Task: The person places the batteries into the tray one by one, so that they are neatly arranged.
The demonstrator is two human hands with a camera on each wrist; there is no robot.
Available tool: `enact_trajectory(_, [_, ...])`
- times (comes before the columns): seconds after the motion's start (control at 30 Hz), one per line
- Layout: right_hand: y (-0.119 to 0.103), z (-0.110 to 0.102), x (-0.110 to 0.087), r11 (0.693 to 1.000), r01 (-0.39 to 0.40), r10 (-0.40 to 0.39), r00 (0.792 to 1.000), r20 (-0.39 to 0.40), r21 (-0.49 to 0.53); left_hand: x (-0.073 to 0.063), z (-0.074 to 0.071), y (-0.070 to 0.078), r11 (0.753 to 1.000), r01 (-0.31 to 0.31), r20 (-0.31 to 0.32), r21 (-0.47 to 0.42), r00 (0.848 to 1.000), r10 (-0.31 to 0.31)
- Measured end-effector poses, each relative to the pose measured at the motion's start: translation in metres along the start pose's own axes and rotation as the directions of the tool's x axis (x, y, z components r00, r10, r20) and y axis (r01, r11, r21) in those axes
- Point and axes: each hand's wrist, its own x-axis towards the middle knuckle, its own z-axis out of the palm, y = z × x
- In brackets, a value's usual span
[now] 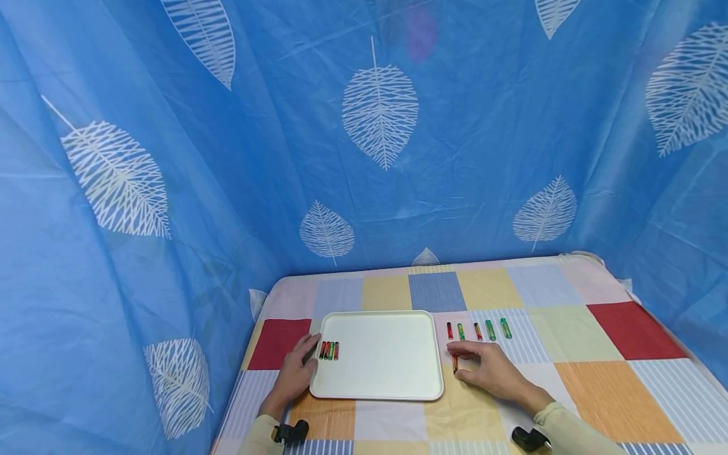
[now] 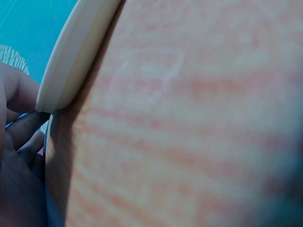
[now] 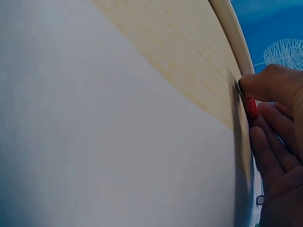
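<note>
My right hand (image 1: 491,370) pinches a red-and-black battery (image 1: 455,363) upright between thumb and fingers, just right of the white tray (image 1: 387,360). In the right wrist view, the battery (image 3: 250,104) spans from the thumb tip to the fingers, close over the cloth. At the tray's left side, my left hand (image 1: 294,373) rests with its fingers extended along the rim. Its thumb touches the rim of the tray (image 2: 71,61) in the left wrist view. Several red and green batteries (image 1: 328,351) lie side by side inside the tray, beside the left hand.
Beyond the right hand lies a spaced row of several batteries, including a red one (image 1: 450,330) and a thicker green one (image 1: 505,328). A patchwork cloth (image 1: 591,392) covers the table. Blue leaf-patterned curtains (image 1: 455,158) enclose it behind and at both sides.
</note>
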Motion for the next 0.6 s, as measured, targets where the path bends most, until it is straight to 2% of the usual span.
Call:
enact_trajectory(0.27, [-0.0015, 0.0, 0.0014, 1.0, -0.014, 0.014, 1.0, -0.007, 0.011, 0.001, -0.0006, 0.0006, 1.0, 0.004, 0.003, -0.005, 1.0, -0.004])
enact_trajectory(0.6, [-0.0066, -0.0009, 0.0034, 0.996, -0.025, 0.024, 1.0, 0.003, 0.091, -0.001, -0.0008, 0.001, 1.0, 0.006, 0.009, -0.006, 1.0, -0.006])
